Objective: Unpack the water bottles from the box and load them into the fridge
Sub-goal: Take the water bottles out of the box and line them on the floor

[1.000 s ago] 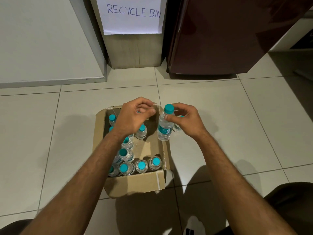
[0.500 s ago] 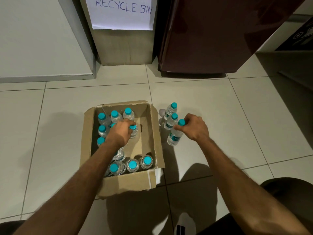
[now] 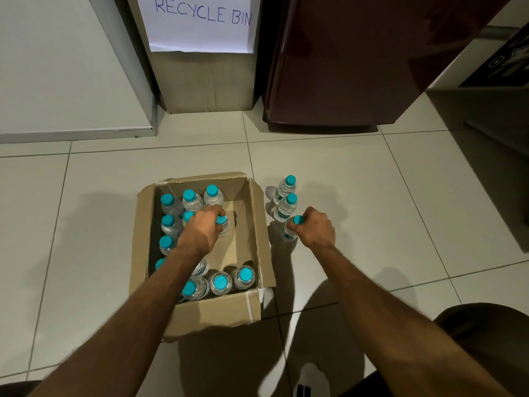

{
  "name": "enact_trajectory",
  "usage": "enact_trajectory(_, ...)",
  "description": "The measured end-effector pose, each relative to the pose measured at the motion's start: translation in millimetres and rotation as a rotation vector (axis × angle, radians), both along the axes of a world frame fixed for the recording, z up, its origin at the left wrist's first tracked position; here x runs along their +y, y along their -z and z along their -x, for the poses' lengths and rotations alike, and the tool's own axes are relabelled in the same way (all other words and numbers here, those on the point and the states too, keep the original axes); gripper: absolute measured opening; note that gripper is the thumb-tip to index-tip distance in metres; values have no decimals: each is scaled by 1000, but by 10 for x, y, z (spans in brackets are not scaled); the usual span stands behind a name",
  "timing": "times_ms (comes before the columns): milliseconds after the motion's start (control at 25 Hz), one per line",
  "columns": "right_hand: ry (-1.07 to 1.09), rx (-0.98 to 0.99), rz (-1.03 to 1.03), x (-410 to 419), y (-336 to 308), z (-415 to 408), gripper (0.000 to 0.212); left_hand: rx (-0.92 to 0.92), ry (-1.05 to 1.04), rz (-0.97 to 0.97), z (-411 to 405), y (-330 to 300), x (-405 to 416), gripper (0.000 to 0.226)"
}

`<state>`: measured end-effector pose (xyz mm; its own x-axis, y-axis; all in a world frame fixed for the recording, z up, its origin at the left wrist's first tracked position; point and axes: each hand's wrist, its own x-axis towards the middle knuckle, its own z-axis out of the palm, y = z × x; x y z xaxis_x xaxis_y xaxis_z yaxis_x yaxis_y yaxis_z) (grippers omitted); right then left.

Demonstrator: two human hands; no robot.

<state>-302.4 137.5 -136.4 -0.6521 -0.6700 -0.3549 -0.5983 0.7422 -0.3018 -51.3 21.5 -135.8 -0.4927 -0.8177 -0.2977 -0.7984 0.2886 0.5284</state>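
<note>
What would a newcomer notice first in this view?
The open cardboard box of teal-capped water bottles at centre, with the left hand gripping one bottle inside. To its right, the right hand holds a third bottle in a row on the floor. Behind stands the dark red fridge, door closed.

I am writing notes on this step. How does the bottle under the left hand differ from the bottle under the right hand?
The left-hand bottle stands inside the cardboard box, while the right-hand bottle is outside it on the floor tiles. The left-hand bottle has packed bottles close by; the right-hand bottle ends a short row of three. The left hand hides most of its cap; the right hand leaves its cap visible. Both are clear bottles with teal caps, gripped at the top.
</note>
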Motion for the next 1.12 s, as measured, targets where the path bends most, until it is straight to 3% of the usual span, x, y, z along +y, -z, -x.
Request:
enact_trajectory(240, 29, -50, 53, -28, 165, -33, 43, -21, 18, 37, 20, 16, 52, 21)
enact_trajectory(360, 46, -93, 77, 7, 169, -16, 48, 0, 30, 45, 21, 15, 51, 32)
enact_trajectory(480, 78, -77, 263, 34, 81, -95, 52, 21, 40, 12, -14, -5, 40, 49)
enact_trajectory(560, 50, -88, 448, 19, -41, -268, 40, 71, 23, -25, -28, -85, 18, 55)
enact_trajectory(680, -119, -310, 561, -67, -278, -595, 27, 204, 16, -85, -3, -398, -81, 63)
enact_trajectory(880, -402, -567, 526, -234, -539, -906, 65, 379, 123, -118, 115, -886, -204, 68)
enact_trajectory(1120, -213, -571, 661, -228, -667, -845, 38, 559, 87, -204, 232, -1070, -114, 52)
